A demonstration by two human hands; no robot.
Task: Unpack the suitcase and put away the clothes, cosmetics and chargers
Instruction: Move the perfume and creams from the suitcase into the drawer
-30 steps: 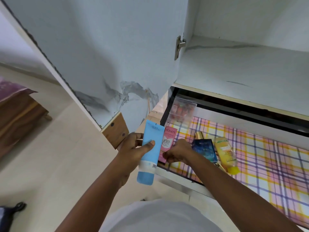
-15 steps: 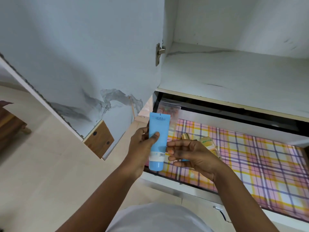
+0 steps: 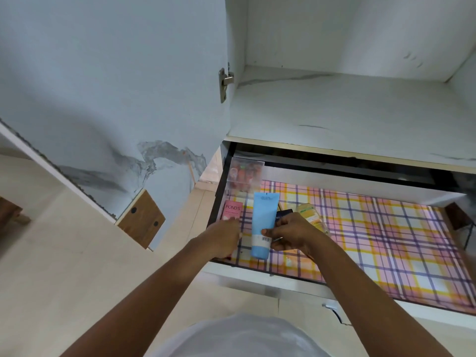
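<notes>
Room: pale tiled floor [image 3: 51, 266]; a white marble-patterned wardrobe door [image 3: 116, 86] stands open, with a bare shelf [image 3: 347, 112] above the drawer.
Drawer [image 3: 257, 275]: pulled out, white front, lined with glossy pink, yellow and purple plaid paper [image 3: 386, 240].
Contents: clear plastic box [image 3: 244, 176] at the back left corner; pink Pond's carton [image 3: 232, 210] along the left wall; dark blue box [image 3: 283, 215] and yellow bottle [image 3: 309, 213] partly hidden behind the right hand.
Blue tube [image 3: 264, 222]: smooth, flat, cap toward the person, lying on the liner.
Right hand [image 3: 291, 234]: grip pinching the tube's lower end.
Left hand [image 3: 221, 239]: fingers curled on the carton's near end.
</notes>
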